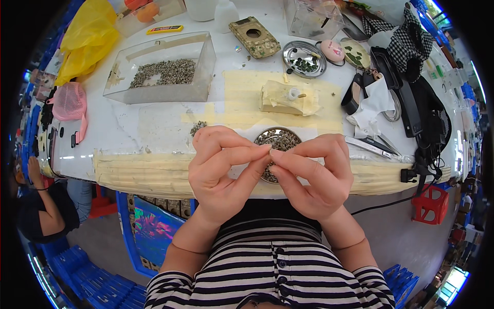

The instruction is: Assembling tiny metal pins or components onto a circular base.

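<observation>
My left hand (pixel 222 172) and my right hand (pixel 316 175) meet fingertip to fingertip above the near edge of the table. Thumb and forefinger are pinched together on each; whatever sits between the tips is too small or too hidden to name. Directly behind and below the fingers is a round metal dish (pixel 278 135) full of tiny grey-brown pieces, partly covered by my right hand. A small heap of similar pieces (pixel 198 126) lies on the table just beyond my left hand.
A clear plastic box (pixel 159 67) with many small pieces stands at the far left. Past the dish sits a tape-covered block (pixel 289 98). Tweezers (pixel 368 147), cloths and cables crowd the right. A camouflage-patterned model part (pixel 254 37) and a metal plate (pixel 304 58) lie farther back.
</observation>
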The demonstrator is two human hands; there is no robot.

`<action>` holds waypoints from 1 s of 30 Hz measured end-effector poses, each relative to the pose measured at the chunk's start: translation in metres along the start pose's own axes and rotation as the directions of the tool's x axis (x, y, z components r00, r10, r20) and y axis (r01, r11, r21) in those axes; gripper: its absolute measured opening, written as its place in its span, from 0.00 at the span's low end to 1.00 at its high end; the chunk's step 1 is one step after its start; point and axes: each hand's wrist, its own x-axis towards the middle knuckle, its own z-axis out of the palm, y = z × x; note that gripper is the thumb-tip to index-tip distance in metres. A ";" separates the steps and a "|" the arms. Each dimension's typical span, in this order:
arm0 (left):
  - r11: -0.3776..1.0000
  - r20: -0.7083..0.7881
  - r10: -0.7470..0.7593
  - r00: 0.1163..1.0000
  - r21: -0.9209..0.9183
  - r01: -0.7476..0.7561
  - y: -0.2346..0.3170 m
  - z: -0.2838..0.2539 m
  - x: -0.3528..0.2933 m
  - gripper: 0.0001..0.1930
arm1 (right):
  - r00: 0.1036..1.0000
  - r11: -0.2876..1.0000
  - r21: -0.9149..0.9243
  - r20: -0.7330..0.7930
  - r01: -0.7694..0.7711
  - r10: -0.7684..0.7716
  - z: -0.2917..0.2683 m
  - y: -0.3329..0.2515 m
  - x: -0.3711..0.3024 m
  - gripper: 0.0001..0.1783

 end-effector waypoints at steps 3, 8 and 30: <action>1.000 0.012 0.003 1.000 -0.023 -0.002 0.000 -0.001 0.000 0.12 | 0.997 0.995 0.059 0.014 -0.080 0.080 0.001 0.002 0.000 0.16; 0.998 0.011 -0.007 1.000 -0.059 0.008 -0.002 -0.002 0.000 0.11 | 0.972 0.957 0.170 0.024 -0.235 0.235 -0.001 0.004 0.002 0.15; 0.996 -0.006 -0.074 0.997 -0.055 0.073 -0.002 0.000 -0.002 0.11 | 0.975 0.969 -0.246 -0.215 0.003 -0.057 -0.016 0.027 0.034 0.08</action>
